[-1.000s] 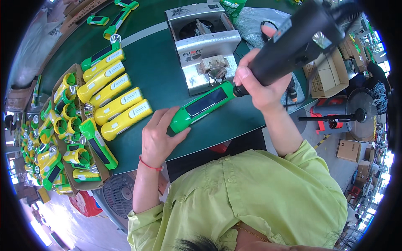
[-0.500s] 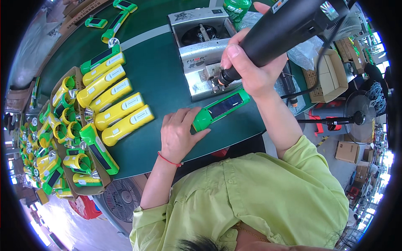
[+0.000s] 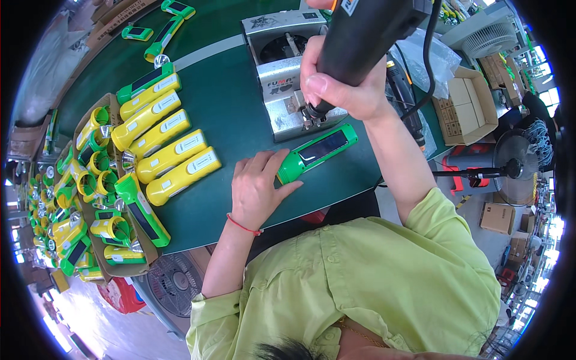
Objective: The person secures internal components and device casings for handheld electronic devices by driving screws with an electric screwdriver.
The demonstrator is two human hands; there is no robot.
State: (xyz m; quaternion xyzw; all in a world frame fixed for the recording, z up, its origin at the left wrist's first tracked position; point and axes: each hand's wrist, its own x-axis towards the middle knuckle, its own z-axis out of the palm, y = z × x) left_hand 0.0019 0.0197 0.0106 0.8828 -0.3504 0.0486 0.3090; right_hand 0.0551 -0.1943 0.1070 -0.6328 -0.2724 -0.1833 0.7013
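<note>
My right hand (image 3: 354,93) is wrapped round a thick black electric screwdriver (image 3: 369,45), held tilted with its tip low. That tip is at the front outlet of a silver metal screw feeder (image 3: 278,73); whether a screw sits on the bit is too small to tell. On the green table my left hand (image 3: 255,187) grips the head end of a green flashlight (image 3: 319,151), fingers on the far side and thumb on the near side. The flashlight lies flat with its dark solar panel upward, just in front of the feeder.
A row of yellow flashlights (image 3: 184,176) lies to the left, beside a cardboard box (image 3: 150,264) of green and yellow flashlight parts. Another screwdriver (image 3: 413,126) rests on plastic wrap at the right. A black cord (image 3: 431,57) hangs from the held tool. An open carton (image 3: 480,123) stands farther right.
My right hand has moved the screwdriver slightly left and up, its tip staying at the feeder's front. My left hand and the green flashlight have barely moved.
</note>
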